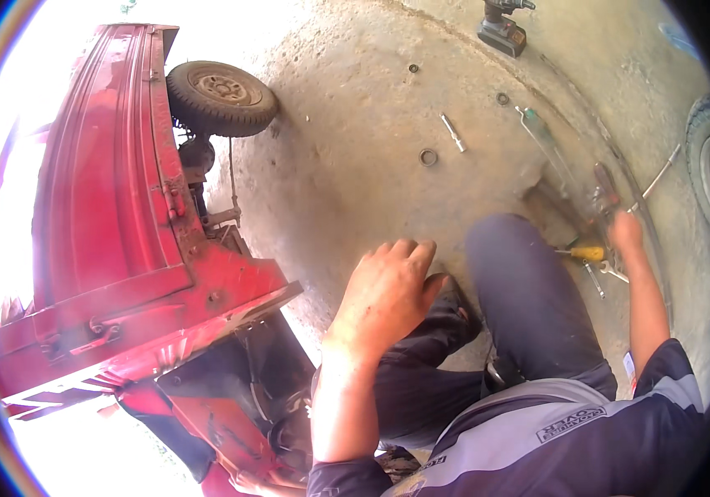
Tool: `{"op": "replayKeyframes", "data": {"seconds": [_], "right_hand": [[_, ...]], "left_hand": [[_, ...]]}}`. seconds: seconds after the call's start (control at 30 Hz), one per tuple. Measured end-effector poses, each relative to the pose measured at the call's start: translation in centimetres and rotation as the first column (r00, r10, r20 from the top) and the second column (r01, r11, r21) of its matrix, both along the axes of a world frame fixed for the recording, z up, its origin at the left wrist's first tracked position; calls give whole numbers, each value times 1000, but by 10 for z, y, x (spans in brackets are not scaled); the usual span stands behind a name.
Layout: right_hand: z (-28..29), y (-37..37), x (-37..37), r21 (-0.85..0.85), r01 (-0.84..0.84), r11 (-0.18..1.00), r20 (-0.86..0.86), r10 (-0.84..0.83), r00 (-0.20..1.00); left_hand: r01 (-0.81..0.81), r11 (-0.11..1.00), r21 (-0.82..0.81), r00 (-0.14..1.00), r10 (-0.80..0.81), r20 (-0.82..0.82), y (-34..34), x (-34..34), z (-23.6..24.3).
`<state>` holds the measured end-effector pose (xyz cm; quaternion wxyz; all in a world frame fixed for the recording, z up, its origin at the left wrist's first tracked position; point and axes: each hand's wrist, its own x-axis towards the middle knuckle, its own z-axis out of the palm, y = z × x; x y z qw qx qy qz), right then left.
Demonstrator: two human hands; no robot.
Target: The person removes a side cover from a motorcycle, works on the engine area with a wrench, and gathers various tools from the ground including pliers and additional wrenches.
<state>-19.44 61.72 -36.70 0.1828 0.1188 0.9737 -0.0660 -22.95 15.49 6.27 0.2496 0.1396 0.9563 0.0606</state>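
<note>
My left hand (392, 286) hangs in the air beside my raised knee, back upward. Its fingers bend loosely downward, with the thumb apart; nothing shows in it. On the right, my right hand (627, 234) reaches down to a group of tools on the floor, its fingers smeared by motion. Just beyond its fingers is a blurred tool with a dark reddish handle (606, 184); whether I grip it is unclear. Close by lie a yellow-handled screwdriver (587, 252), an open-ended wrench (613, 272), a slim metal tool (594, 280) and a blurred dark object (555, 203).
A red vehicle body (106, 182) with a wheel (222, 95) stands at left. Across the concrete floor lie a green-handled screwdriver (535, 124), a metal socket tool (453, 132), a ring (428, 157), a long rod (661, 178) and a cordless driver (502, 35). A tyre (703, 157) stands far right.
</note>
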Motion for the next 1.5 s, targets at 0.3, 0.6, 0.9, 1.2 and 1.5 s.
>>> {"op": "replayKeyframes", "data": {"seconds": [0.3,0.6,0.9,1.2,1.5], "right_hand": [[16,13,2,-30,-26,999,33,27,999],[18,14,2,-60,-2,998,26,3,1000],[108,-2,-13,-828,347,440,144,-432,890],[295,-158,-46,-961,-97,-259,-65,-129,989],[334,-241,-24,-538,-758,369,-838,-135,529]], "left_hand": [[-15,1000,5,1000,15,3,10,7,5],[29,999,30,999,-28,-36,12,3,6],[-30,991,130,997,38,-62,10,10,8],[-713,61,699,690,242,682,63,4,-50],[-823,-360,439,400,182,898,69,23,-51]]}}
